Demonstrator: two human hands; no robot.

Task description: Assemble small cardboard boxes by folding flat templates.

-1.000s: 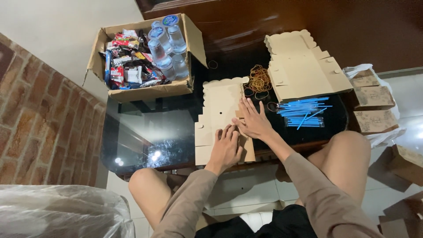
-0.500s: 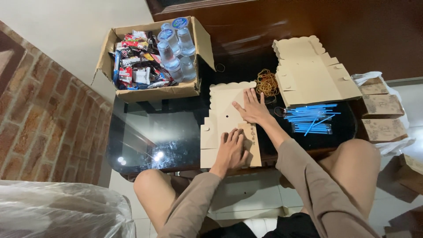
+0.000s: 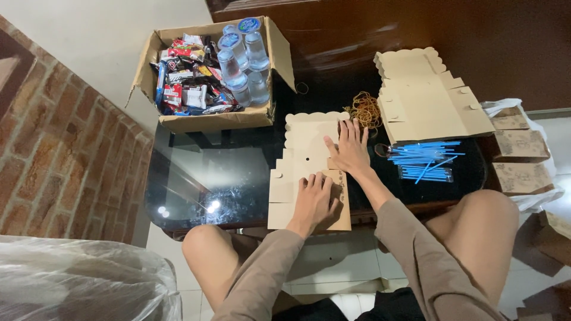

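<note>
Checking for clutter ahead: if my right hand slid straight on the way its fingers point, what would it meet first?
Probably the pile of rubber bands, just beyond the right hand pressing the flat cardboard box blank; its fingertips look nearly there.

Left half of the glass table (image 3: pixel 202 178) open, right side crowded.
Carton of snacks and bottles (image 3: pixel 208 74) blocks far left corner. Rubber bands (image 3: pixel 364 110), stack of flat boxes (image 3: pixel 425 98) and blue straws (image 3: pixel 423 161) fill the right. Flat box blank (image 3: pixel 306 151) under both hands takes the centre.
</note>
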